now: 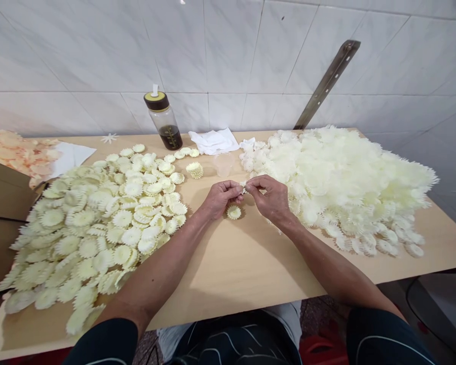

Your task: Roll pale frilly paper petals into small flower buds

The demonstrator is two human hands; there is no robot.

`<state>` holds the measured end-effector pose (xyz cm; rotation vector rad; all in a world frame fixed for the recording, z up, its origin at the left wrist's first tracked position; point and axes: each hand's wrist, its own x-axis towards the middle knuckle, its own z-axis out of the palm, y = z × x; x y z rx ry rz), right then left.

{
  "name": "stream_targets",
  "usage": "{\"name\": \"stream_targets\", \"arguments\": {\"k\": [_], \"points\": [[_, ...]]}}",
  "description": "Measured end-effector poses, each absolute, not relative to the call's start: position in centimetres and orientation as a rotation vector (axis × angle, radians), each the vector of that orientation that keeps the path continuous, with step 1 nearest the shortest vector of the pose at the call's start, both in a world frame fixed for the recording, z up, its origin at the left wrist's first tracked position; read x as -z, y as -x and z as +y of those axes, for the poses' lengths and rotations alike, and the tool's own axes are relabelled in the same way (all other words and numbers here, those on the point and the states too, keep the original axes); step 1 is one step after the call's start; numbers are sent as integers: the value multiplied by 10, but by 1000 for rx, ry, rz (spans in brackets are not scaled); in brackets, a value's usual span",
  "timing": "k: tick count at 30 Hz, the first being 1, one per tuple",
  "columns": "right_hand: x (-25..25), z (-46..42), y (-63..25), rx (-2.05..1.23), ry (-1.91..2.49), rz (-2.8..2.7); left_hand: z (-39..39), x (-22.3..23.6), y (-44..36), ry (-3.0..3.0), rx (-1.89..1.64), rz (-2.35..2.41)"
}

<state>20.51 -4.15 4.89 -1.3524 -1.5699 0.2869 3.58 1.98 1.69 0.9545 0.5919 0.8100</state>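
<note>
Over the middle of the table, my left hand (225, 197) and my right hand (269, 196) meet with pinched fingertips. Between them is a small white petal-like piece (243, 187), mostly covered by the fingers. Just below my left hand lies a pale yellow scalloped disc (234, 212). To the left spreads a large heap of similar cupped, scalloped discs (99, 223). On the right rises a pile of thin, translucent, spiky-edged pale petals (349, 177). A short stack of the scalloped discs (194, 170) stands beyond my left hand.
A bottle with dark liquid (164, 121) stands near the wall. Beside it lie white tissues (214, 141) and a clear plastic cup (223, 165). A slotted metal bar (327, 83) leans on the tiles. At far left are a cardboard box (3, 203) and peach-coloured pieces (19, 152).
</note>
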Motion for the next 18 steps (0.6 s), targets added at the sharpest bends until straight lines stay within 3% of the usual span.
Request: {"name": "stream_targets", "arguments": {"k": [8,13,18], "points": [[-46,-39,-207,-614,1452,-1336,21,-14,-36,-948,-797,561],[-58,-30,-231,-798,1193,-969,30,-15,-27,-912,-879,551],[-81,-34,-252,-1014,1043,-950,35,-17,-23,-890,-908,579]]}}
